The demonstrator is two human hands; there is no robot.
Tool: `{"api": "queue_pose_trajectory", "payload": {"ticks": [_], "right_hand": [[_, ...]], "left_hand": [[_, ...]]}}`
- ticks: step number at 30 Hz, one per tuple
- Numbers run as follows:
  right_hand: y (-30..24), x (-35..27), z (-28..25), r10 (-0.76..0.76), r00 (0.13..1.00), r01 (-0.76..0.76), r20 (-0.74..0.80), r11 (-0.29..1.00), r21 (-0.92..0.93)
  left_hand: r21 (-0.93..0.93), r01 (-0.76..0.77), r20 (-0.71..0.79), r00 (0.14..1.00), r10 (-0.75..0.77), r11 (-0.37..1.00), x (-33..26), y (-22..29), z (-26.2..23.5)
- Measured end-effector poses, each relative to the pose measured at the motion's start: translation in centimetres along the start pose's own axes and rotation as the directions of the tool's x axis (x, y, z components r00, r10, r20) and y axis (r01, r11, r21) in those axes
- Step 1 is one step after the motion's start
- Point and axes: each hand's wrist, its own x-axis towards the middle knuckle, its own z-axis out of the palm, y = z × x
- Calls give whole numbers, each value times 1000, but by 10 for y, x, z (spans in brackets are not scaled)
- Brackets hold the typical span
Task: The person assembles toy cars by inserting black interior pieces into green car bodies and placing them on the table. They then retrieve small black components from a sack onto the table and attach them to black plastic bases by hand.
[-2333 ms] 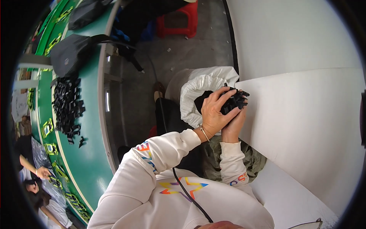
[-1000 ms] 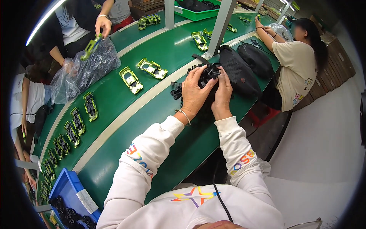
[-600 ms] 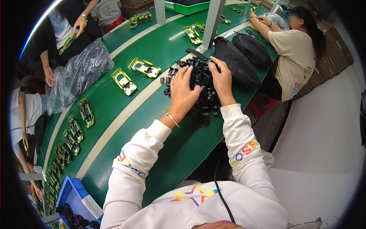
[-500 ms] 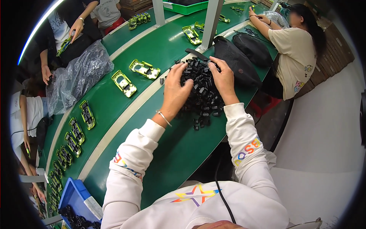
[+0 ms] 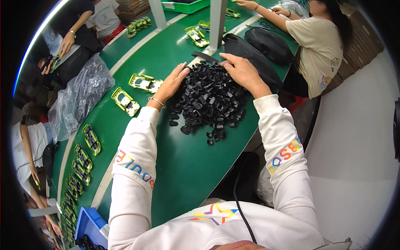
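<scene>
A heap of small black plastic parts [image 5: 208,98] lies on the green table in front of me. My left hand [image 5: 173,82] rests along the heap's left edge, fingers stretched out and pointing away from me. On the far right side of the pile, my right hand [image 5: 242,73] reaches over with its fingers extended, touching or just above the parts. Neither hand grips a part that I can see. Just left of my left hand lie two yellow-green toy car bodies, one nearer [image 5: 125,102] and one farther [image 5: 145,83].
A row of green car bodies with black parts [image 5: 82,159] runs along the belt at left. A blue bin [image 5: 89,223] stands lower left. Black bags [image 5: 254,58] lie beyond my right hand, near a metal post [image 5: 217,25]. Co-workers sit around; one wears a cream shirt [image 5: 310,46].
My hands have moved apart, the left one to the left edge of the heap. The black pile now shows wider between them. The whole view has shifted somewhat.
</scene>
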Motion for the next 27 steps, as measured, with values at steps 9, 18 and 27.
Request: {"api": "queue_pose_trajectory", "payload": {"ticks": [9, 18, 27], "right_hand": [[8, 15, -13, -49, 972, 24, 230, 993, 114], [3, -33, -55, -245, 968, 217, 55, 926, 309], [162, -328, -51, 617, 755, -157, -222, 498, 853]], "left_hand": [[186, -89, 151, 987, 61, 979, -8, 17, 15], [140, -26, -56, 998, 34, 990, -37, 40, 5], [-441, -12, 269, 952, 145, 898, -100, 181, 131]]}}
